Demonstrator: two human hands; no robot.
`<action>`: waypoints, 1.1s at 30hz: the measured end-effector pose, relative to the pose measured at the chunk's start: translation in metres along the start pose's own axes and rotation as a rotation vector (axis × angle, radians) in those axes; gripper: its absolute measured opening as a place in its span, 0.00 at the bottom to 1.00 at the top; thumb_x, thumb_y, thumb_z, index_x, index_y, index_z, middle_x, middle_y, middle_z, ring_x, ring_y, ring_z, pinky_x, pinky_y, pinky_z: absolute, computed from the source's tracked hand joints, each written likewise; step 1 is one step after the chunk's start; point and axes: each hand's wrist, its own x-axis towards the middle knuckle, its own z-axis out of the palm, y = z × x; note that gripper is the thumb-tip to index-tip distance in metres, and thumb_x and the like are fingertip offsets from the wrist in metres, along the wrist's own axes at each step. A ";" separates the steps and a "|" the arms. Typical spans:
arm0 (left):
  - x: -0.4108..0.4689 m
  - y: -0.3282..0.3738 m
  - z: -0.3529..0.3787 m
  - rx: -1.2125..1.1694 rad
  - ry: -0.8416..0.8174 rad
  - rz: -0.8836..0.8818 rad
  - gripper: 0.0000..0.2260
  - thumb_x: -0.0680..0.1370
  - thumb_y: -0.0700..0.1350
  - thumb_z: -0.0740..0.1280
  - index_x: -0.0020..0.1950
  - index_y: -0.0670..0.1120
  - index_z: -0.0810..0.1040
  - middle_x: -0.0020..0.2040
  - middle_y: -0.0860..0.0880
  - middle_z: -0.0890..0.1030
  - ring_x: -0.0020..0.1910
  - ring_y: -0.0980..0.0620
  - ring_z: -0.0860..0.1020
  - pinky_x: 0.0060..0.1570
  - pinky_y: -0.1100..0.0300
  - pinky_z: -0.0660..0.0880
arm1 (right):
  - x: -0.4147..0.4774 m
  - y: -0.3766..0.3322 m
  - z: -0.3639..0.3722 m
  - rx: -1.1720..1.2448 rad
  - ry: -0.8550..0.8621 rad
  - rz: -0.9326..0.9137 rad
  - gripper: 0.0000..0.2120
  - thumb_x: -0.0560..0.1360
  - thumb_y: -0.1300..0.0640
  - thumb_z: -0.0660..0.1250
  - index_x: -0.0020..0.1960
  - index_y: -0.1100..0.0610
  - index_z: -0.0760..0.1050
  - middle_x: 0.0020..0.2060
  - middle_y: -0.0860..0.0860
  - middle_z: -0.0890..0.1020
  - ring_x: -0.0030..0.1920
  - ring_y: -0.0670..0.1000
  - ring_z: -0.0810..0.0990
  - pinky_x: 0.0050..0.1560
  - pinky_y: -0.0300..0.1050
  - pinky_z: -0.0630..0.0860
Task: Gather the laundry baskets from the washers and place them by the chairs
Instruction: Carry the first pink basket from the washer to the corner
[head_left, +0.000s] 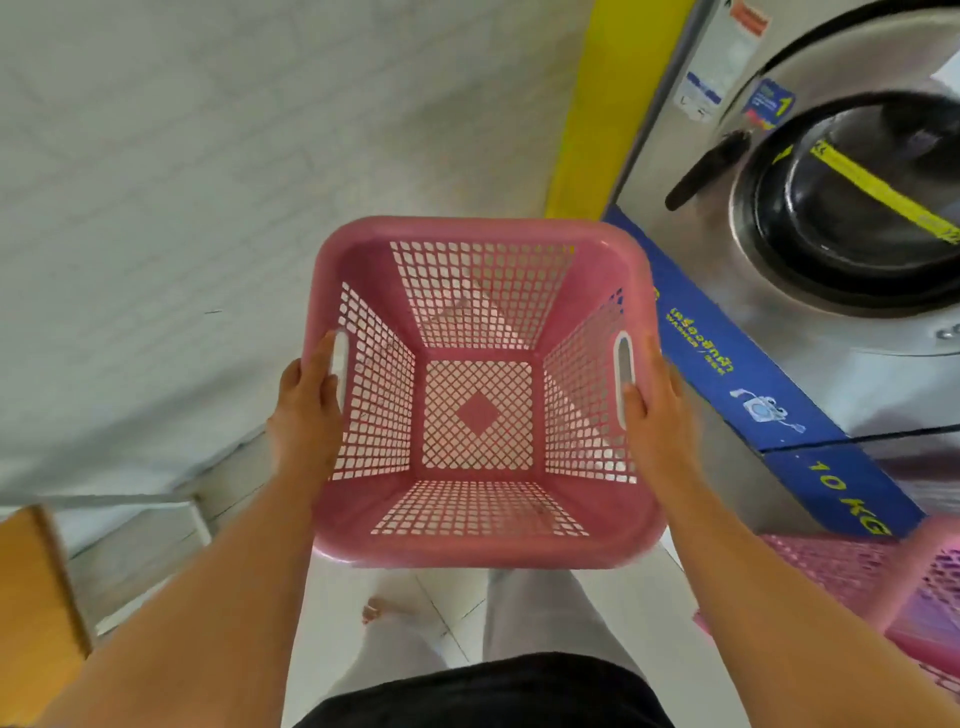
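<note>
I hold an empty pink laundry basket (480, 543) with lattice walls in front of me, above the white tiled floor. My left hand (306, 415) grips its left rim at the handle slot. My right hand (657, 415) grips the right rim at the other slot. A second pink basket (878, 587) sits low at the right edge, in front of the washer, partly cut off by the frame.
A steel front-loading washer (841, 208) with a dark round door and a blue "10 KG" strip stands at the right. A yellow wall strip (597, 104) runs beside it. A wooden surface (36, 597) shows at the lower left. White floor spreads to the left.
</note>
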 end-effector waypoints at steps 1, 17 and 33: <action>-0.004 -0.019 -0.009 -0.012 0.011 -0.022 0.21 0.82 0.47 0.56 0.75 0.61 0.62 0.65 0.43 0.74 0.50 0.38 0.79 0.44 0.51 0.71 | -0.006 -0.010 0.012 0.028 -0.017 -0.013 0.32 0.80 0.60 0.58 0.78 0.40 0.53 0.69 0.53 0.71 0.63 0.56 0.75 0.60 0.49 0.71; -0.076 -0.280 -0.113 -0.040 0.123 -0.413 0.21 0.83 0.49 0.54 0.74 0.66 0.60 0.67 0.47 0.72 0.50 0.41 0.79 0.41 0.53 0.73 | -0.110 -0.157 0.210 -0.155 -0.297 -0.358 0.30 0.83 0.53 0.54 0.77 0.34 0.44 0.66 0.51 0.74 0.49 0.45 0.76 0.34 0.32 0.67; -0.054 -0.404 -0.046 -0.115 0.145 -0.643 0.19 0.83 0.52 0.52 0.72 0.69 0.59 0.66 0.49 0.72 0.50 0.42 0.79 0.45 0.43 0.80 | -0.086 -0.173 0.378 -0.278 -0.402 -0.448 0.30 0.83 0.54 0.56 0.78 0.36 0.47 0.62 0.54 0.76 0.38 0.46 0.75 0.29 0.31 0.61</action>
